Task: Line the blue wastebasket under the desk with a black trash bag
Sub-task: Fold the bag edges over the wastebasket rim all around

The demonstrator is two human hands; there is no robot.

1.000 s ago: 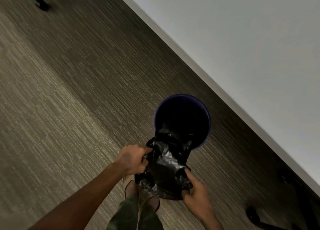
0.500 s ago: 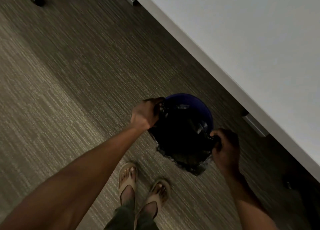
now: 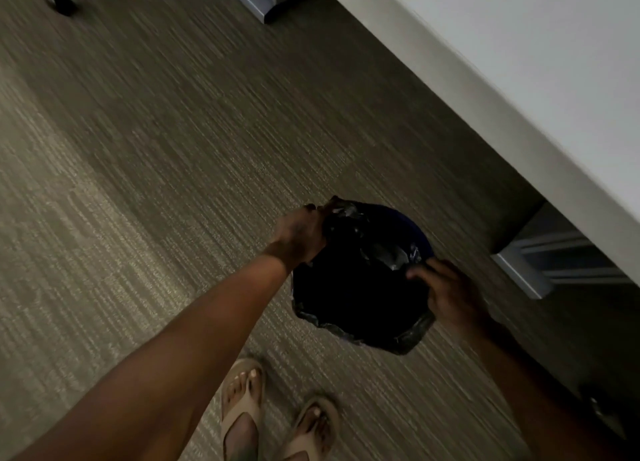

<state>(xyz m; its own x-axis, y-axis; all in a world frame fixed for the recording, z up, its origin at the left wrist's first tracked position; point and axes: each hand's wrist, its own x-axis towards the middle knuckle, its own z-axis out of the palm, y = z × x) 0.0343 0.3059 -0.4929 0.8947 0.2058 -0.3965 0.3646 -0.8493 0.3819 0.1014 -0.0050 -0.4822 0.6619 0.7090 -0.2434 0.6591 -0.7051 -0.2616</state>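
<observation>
Since 1 second ago the black trash bag (image 3: 360, 294) is now spread over the blue wastebasket (image 3: 420, 233) — left hand (image 3: 301, 235) and right hand (image 3: 446, 292) pinching its edge at opposite sides of the rim; lining nearly done.

A: Where is there room to reach?

B: On the left, the carpet (image 3: 156, 183) is wide open. Nothing stands there.

A: What is in the way?

B: The white desk (image 3: 519, 62) hangs over the right side, and its grey foot (image 3: 530, 273) sits near the blue wastebasket (image 3: 420, 233). Two feet in sandals (image 3: 242, 401) stand just in front.

A: And the top of the basket?

B: The black trash bag (image 3: 356, 287) covers it, with the left hand (image 3: 301, 235) and right hand (image 3: 450, 294) gripping its edges.
</observation>
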